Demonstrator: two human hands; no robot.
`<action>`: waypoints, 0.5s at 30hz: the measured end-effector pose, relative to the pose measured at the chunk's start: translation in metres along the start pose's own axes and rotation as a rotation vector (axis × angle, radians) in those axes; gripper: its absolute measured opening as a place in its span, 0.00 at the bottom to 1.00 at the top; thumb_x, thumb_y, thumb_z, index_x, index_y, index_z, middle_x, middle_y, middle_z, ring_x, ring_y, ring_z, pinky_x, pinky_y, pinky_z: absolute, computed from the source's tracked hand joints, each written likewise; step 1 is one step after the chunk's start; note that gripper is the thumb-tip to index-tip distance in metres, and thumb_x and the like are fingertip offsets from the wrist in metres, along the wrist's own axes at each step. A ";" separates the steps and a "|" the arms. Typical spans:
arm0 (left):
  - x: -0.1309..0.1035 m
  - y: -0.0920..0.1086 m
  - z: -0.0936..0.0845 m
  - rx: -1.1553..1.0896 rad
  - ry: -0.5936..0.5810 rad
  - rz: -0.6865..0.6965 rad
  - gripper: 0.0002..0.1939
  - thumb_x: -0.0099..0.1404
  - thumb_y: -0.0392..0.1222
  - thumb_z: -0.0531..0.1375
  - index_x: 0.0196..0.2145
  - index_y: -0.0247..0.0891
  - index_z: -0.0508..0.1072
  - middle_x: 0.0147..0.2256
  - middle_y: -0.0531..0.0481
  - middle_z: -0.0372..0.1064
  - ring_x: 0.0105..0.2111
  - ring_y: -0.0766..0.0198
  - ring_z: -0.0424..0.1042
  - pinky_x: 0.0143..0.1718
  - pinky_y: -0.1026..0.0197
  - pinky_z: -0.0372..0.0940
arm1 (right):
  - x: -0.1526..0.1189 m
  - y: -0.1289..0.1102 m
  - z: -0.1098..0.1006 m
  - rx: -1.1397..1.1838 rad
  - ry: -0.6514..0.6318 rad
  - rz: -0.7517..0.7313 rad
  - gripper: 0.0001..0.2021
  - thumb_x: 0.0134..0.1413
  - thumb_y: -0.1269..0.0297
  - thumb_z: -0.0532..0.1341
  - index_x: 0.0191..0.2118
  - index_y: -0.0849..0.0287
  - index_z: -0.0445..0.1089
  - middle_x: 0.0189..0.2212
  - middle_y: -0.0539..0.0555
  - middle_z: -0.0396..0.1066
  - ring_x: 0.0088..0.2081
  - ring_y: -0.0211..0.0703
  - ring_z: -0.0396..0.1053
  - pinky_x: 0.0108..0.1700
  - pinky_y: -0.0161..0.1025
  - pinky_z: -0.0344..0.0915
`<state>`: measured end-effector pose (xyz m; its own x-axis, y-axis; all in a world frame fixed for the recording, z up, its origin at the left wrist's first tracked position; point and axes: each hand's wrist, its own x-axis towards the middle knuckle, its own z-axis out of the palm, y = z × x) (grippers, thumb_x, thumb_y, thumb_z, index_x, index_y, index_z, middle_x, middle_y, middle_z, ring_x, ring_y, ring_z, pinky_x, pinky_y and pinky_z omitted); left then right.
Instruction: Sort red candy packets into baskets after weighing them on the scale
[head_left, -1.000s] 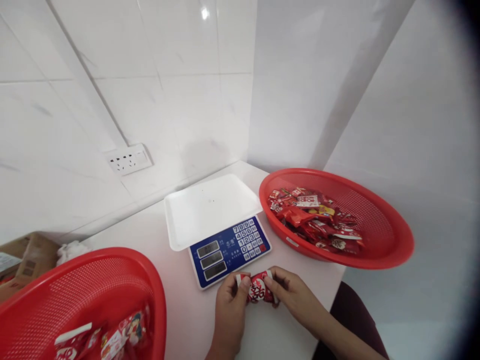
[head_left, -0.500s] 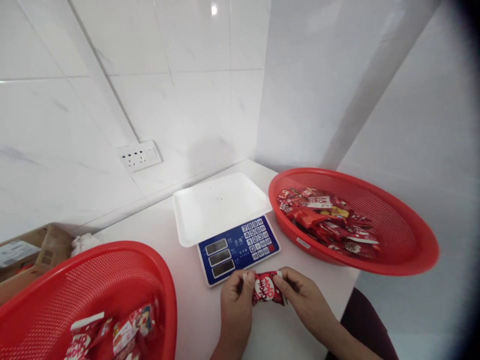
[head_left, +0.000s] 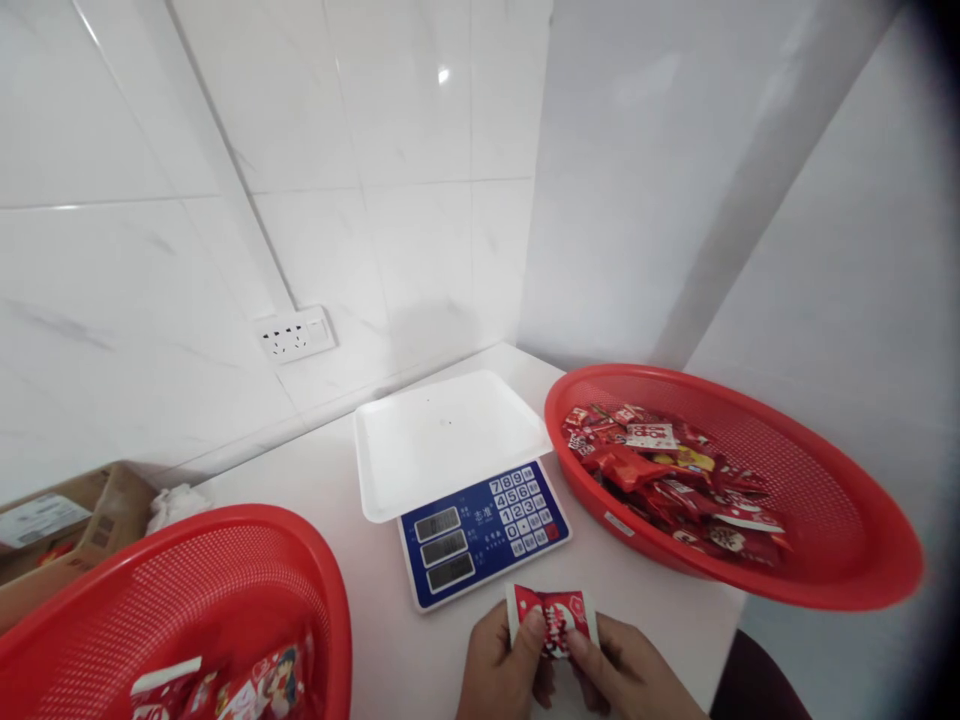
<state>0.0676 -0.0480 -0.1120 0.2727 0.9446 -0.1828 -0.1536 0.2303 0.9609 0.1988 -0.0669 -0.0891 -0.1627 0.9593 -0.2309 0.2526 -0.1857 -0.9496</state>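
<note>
A red candy packet (head_left: 556, 612) with white crimped ends is pinched between both of my hands, low in the head view. My left hand (head_left: 504, 660) grips its left side, the thumb pressed on the front. On the other side, my right hand (head_left: 626, 665) holds it with the thumb near the middle. The packet's front creases between the two thumbs, and its lower part is partly hidden by them. Just beyond the hands stands a weighing scale (head_left: 486, 540) with a blue keypad panel and a bare white pan (head_left: 450, 440).
A red plastic basket (head_left: 825, 500) holding many red packets stands at the right. Another red basket (head_left: 330, 600) with several packets is at the lower left. Behind it are an open cardboard box (head_left: 120, 505) and a crumpled white bag (head_left: 176, 505). A wall socket (head_left: 294, 337) sits above the table.
Both hands have moved lower in the view, still on the packet. The thumbs have come closer together, and the packet's face is now more creased. The view has tilted up slightly.
</note>
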 end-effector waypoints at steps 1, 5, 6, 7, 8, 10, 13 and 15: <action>0.000 -0.001 0.001 0.017 -0.009 -0.003 0.25 0.53 0.63 0.53 0.23 0.34 0.66 0.13 0.56 0.55 0.13 0.72 0.55 0.15 0.68 0.51 | -0.001 -0.001 0.000 -0.003 -0.012 -0.001 0.25 0.47 0.39 0.47 0.20 0.58 0.60 0.15 0.47 0.58 0.19 0.36 0.56 0.23 0.34 0.54; 0.000 -0.003 0.002 0.063 -0.017 -0.018 0.27 0.53 0.64 0.52 0.23 0.34 0.67 0.13 0.56 0.55 0.13 0.72 0.53 0.15 0.67 0.49 | -0.002 -0.005 0.000 0.002 -0.026 -0.023 0.27 0.47 0.38 0.47 0.17 0.58 0.61 0.14 0.47 0.57 0.19 0.36 0.55 0.24 0.34 0.53; 0.000 -0.002 0.001 0.071 -0.015 -0.018 0.27 0.53 0.65 0.52 0.23 0.34 0.67 0.13 0.56 0.54 0.13 0.72 0.52 0.15 0.67 0.48 | -0.002 -0.006 0.000 0.010 -0.029 -0.028 0.27 0.47 0.39 0.47 0.17 0.58 0.61 0.14 0.47 0.56 0.19 0.36 0.54 0.24 0.34 0.52; 0.000 -0.001 0.000 0.075 -0.014 -0.017 0.27 0.53 0.65 0.52 0.23 0.34 0.67 0.13 0.56 0.54 0.13 0.72 0.52 0.15 0.67 0.47 | -0.001 -0.006 0.000 0.020 -0.031 -0.029 0.27 0.47 0.39 0.48 0.17 0.58 0.61 0.14 0.47 0.56 0.19 0.35 0.54 0.23 0.33 0.52; 0.000 0.000 -0.001 0.078 -0.013 -0.013 0.27 0.52 0.65 0.52 0.22 0.34 0.67 0.13 0.56 0.53 0.13 0.72 0.51 0.15 0.67 0.46 | 0.000 -0.007 0.000 0.032 -0.035 -0.026 0.26 0.47 0.39 0.49 0.18 0.59 0.62 0.14 0.46 0.56 0.19 0.35 0.54 0.23 0.33 0.52; 0.001 0.003 -0.003 0.078 -0.017 -0.004 0.27 0.53 0.65 0.52 0.21 0.34 0.66 0.13 0.56 0.53 0.14 0.72 0.51 0.16 0.67 0.45 | 0.000 -0.006 0.000 0.056 -0.046 -0.026 0.25 0.46 0.40 0.51 0.19 0.59 0.62 0.14 0.46 0.56 0.19 0.35 0.54 0.23 0.33 0.52; 0.000 0.004 -0.003 0.051 -0.056 0.019 0.27 0.53 0.64 0.53 0.18 0.34 0.67 0.13 0.54 0.55 0.14 0.71 0.51 0.17 0.66 0.44 | 0.000 -0.005 0.001 0.069 -0.041 -0.037 0.23 0.45 0.41 0.53 0.23 0.60 0.64 0.16 0.47 0.59 0.20 0.36 0.56 0.24 0.33 0.53; -0.001 0.003 -0.001 -0.008 -0.113 0.003 0.27 0.53 0.64 0.53 0.18 0.34 0.69 0.13 0.53 0.57 0.14 0.70 0.53 0.17 0.66 0.45 | -0.002 -0.005 0.001 0.065 -0.020 -0.024 0.23 0.45 0.42 0.53 0.24 0.60 0.65 0.17 0.48 0.60 0.21 0.37 0.58 0.25 0.33 0.54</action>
<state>0.0660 -0.0474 -0.1088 0.3776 0.9129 -0.1550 -0.1616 0.2298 0.9597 0.1969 -0.0676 -0.0841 -0.1872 0.9592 -0.2119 0.1861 -0.1772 -0.9664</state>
